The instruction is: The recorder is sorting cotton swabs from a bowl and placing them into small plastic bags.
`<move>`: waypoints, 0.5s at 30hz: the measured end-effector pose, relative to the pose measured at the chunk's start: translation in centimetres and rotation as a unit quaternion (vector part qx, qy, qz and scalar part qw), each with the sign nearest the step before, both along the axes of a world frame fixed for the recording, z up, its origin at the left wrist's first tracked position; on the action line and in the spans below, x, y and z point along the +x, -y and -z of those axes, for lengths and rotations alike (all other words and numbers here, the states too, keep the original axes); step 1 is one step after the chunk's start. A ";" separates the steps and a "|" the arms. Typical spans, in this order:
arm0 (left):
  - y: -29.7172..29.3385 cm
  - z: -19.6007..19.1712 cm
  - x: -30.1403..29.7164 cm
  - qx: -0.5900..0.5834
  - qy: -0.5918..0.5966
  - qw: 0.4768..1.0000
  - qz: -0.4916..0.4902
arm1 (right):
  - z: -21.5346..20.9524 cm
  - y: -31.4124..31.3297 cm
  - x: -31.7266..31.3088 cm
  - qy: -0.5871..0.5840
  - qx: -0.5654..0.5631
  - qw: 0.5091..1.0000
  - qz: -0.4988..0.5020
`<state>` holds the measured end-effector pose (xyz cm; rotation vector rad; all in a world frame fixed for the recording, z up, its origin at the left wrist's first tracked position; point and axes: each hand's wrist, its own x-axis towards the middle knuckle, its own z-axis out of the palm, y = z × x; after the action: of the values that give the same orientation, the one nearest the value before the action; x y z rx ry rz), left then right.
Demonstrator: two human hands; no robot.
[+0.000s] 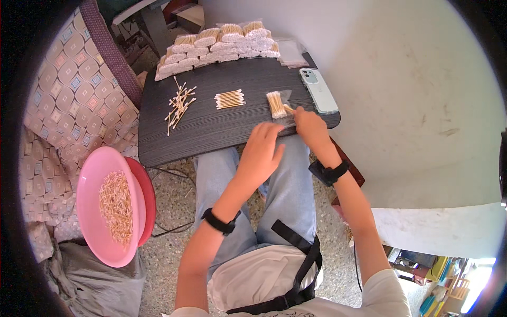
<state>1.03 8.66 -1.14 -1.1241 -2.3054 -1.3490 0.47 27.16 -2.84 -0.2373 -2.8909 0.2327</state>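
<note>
A clear plastic bag point(285, 96) lies near the right side of the small dark table, with a bundle of cotton swabs point(275, 104) on or in it; I cannot tell which. My right hand point(312, 131) is closed in a pinch at the bag's right side, on a few cotton swabs that show at its fingertips. Slightly blurred, my left hand point(261, 152) has its thumb apart from its fingers, which reach to the bag's near edge. Left of the bag lies a neat row of swabs point(230, 99), and farther left a loose scatter of swabs point(180, 103).
Packed bundles of swabs point(219, 46) are stacked along the far edge of the table point(211, 138). A phone point(319, 91) lies at the right edge, near flat empty bags point(292, 53). A pink basin point(91, 211) of loose swabs stands at the left. A wall point(406, 105) borders the right.
</note>
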 end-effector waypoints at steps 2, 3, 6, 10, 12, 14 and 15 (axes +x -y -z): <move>-1.8 0.9 -1.3 0.001 -0.039 0.999 -0.018 | -0.1 0.6 0.1 -0.001 -0.029 1.000 0.003; -2.3 1.4 -1.6 0.001 -0.078 0.996 -0.035 | -0.3 0.7 0.3 -0.001 -0.028 1.000 0.002; -2.5 2.3 -1.9 -0.045 -0.037 0.996 -0.069 | -1.0 0.1 1.6 -0.025 -0.063 0.998 -0.009; -2.3 2.9 -2.2 -0.051 0.025 0.997 -0.050 | -2.5 0.5 5.0 -0.040 -0.225 0.973 -0.002; -2.4 3.0 -2.5 -0.058 -0.004 0.997 -0.060 | -2.6 1.1 6.4 -0.019 -0.319 0.947 -0.008; -2.6 3.2 -2.8 -0.042 -0.015 0.997 -0.063 | -2.3 1.8 7.1 0.023 -0.366 0.930 0.010; -2.8 3.3 -2.9 -0.026 -0.027 0.997 -0.068 | -2.0 1.9 7.2 0.023 -0.366 0.930 0.012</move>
<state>-1.89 11.43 -4.42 -0.9871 -2.3431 -1.2016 7.63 25.23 -0.83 -0.3974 -2.7018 1.3106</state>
